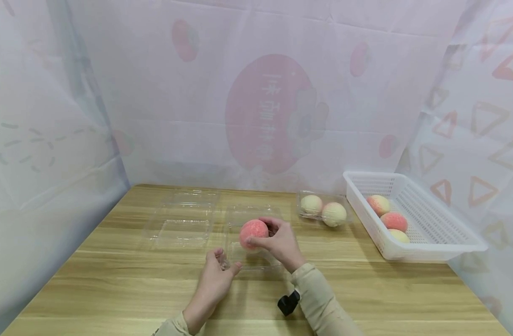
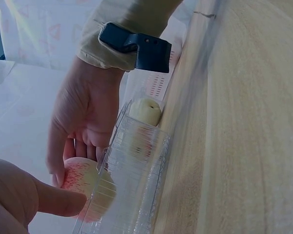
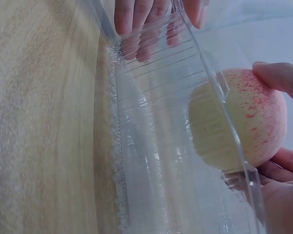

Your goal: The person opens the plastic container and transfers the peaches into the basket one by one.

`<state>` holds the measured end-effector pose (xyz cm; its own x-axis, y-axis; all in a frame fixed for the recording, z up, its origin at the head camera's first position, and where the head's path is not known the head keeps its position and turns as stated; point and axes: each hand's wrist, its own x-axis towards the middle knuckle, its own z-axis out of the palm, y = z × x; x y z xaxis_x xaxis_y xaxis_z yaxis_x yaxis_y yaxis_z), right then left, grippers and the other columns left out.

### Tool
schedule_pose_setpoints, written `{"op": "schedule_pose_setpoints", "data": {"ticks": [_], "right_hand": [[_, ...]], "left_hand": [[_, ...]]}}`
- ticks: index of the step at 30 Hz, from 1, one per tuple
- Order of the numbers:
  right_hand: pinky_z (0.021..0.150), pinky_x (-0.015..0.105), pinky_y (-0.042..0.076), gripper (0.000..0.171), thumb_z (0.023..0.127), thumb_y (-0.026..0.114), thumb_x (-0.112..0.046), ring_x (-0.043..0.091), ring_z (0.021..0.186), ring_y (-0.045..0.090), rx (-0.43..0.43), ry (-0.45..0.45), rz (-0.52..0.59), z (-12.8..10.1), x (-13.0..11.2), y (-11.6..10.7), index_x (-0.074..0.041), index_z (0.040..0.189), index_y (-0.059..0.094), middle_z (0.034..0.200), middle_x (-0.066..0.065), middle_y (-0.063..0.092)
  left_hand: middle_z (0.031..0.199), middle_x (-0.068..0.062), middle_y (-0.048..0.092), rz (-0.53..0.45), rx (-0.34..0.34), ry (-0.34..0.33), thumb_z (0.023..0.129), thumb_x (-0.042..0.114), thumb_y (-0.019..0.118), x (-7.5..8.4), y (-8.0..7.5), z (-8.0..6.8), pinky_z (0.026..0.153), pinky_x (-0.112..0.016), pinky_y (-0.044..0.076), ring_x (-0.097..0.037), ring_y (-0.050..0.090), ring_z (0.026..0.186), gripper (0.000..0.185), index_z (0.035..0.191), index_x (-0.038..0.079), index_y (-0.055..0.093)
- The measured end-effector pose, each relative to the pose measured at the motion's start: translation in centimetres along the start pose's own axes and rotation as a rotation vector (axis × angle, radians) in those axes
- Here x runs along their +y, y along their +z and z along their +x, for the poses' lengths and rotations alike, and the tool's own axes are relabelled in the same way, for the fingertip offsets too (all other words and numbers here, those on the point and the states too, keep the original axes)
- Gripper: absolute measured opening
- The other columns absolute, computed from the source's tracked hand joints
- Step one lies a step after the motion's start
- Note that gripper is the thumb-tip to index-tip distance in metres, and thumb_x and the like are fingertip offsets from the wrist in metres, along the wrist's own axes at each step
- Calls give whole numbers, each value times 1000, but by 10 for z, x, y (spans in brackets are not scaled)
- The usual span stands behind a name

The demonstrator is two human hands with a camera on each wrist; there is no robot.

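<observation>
1. The right hand [image 1: 283, 242] is reaching in over the bench [image 1: 134, 289], wrist angled and forearm slanting up from the lower right; its thumb and fingers are curling round the sides of a pink-and-cream peach [image 1: 254, 232], opened only as wide as the fruit.

2. The left hand [image 1: 216, 277] is working lower and to the left, palm turned inward; its thumb and fingers are parting slightly and pinching the near left corner of the front container [image 3: 151, 146], a clear plastic box, with fingers showing through the wall.

3. The held peach is hanging over that open box; its pale underside is showing through the clear side wall in both wrist views, and a gap is separating it from the base.

4. To the left, a second clear box [image 1: 185, 229] is lying open on the bench, just beside the first.

5. Beyond the right hand, a third clear box [image 1: 341, 198] is holding two pale peaches [image 1: 333, 214], side by side; next to it, the white basket [image 1: 432, 254] is standing with three peaches [image 1: 394, 222] lined up along its left side.

6. Down by the right sleeve [image 1: 323, 298], a black wrist device [image 1: 288, 303] is jutting out; pale cuffs are covering both forearms.
</observation>
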<state>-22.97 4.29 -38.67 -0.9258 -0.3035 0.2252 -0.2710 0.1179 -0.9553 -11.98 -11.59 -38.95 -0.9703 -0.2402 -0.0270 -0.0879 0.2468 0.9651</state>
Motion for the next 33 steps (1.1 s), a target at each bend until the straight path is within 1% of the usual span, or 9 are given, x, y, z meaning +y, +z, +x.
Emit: {"op": "schedule_pose_setpoints", "data": {"ticks": [5,13,24,26,31,33], "right_hand": [[88,33,55,67,70,91,-16,23,106,64,6,12,0,-2,-4,-2,2,127,62,115,11,67],[87,33,55,66,70,91,-18,23,106,64,16,-10,14,-3,-4,-6,2,127,62,115,11,67],[89,33,55,64,71,90,-15,25,108,63,31,-10,46,-6,-8,-12,3,127,62,116,13,67],[89,33,55,64,71,90,-13,25,108,63,44,-2,51,-6,-8,-14,2,126,62,117,13,67],[90,34,54,62,71,88,-5,28,110,62,79,-1,63,-6,-11,-16,6,126,61,118,18,66],[91,35,54,61,72,86,-1,31,110,62,83,-1,57,-9,-20,-17,9,126,60,118,20,66]], "left_hand": [[144,-41,30,10,5,-2,90,8,68,0,0,0,109,-59,28,-53,31,133,70,139,-17,25],[145,-41,28,11,8,-8,90,8,68,0,0,0,109,-59,27,-53,31,133,71,140,-17,24],[144,-41,29,13,3,-5,90,8,68,2,-1,0,109,-59,28,-53,31,133,71,140,-17,24],[145,-41,29,12,-1,-8,90,8,68,2,-1,0,109,-59,28,-53,31,133,71,140,-17,23],[145,-42,27,14,-2,-2,90,8,68,1,0,0,110,-59,27,-53,30,133,72,140,-18,22],[145,-42,26,14,-2,2,90,8,68,1,1,0,110,-59,27,-53,30,133,73,140,-18,22]]}}
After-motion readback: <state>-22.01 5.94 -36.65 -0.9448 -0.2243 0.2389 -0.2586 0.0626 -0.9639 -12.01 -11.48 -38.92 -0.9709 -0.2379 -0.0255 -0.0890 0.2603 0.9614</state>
